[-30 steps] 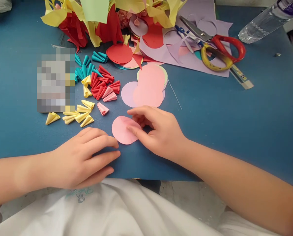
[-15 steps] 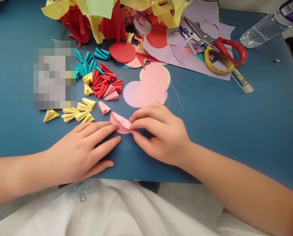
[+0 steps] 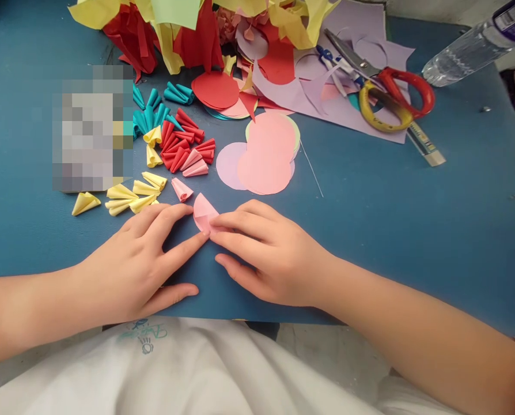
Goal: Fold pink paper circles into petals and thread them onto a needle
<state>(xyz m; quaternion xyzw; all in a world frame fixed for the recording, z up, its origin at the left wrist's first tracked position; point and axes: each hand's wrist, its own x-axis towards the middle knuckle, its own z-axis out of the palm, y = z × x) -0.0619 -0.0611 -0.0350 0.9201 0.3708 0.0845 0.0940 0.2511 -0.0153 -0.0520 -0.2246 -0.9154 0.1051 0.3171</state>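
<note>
A pink paper circle (image 3: 204, 212), folded over into a half-round shape, lies on the blue table between my hands. My left hand (image 3: 154, 253) is open with its fingers spread, and its index fingertip touches the lower edge of the paper. My right hand (image 3: 270, 253) presses index and middle fingertips on the paper's lower right part. Its fingers are stretched out, with the thumb apart on the table. Just above the folded circle rests a rolled pink paper cone (image 3: 182, 189). Several yellow cones (image 3: 145, 187) lie beyond my left hand.
Red cones (image 3: 182, 144) and teal cones (image 3: 149, 118) are heaped behind. Stacked pink circles (image 3: 268, 153) lie beyond my right hand, a thin white stick (image 3: 313, 170) beside them. Scissors (image 3: 382, 80), purple paper scraps (image 3: 283, 86), a water bottle (image 3: 460, 55) and crumpled tissue paper (image 3: 132, 40) occupy the back.
My right hand has moved left and down, from pinching the paper's edge to pressing on it. The pink circle's fold has turned steeper. My left fingers have spread wider.
</note>
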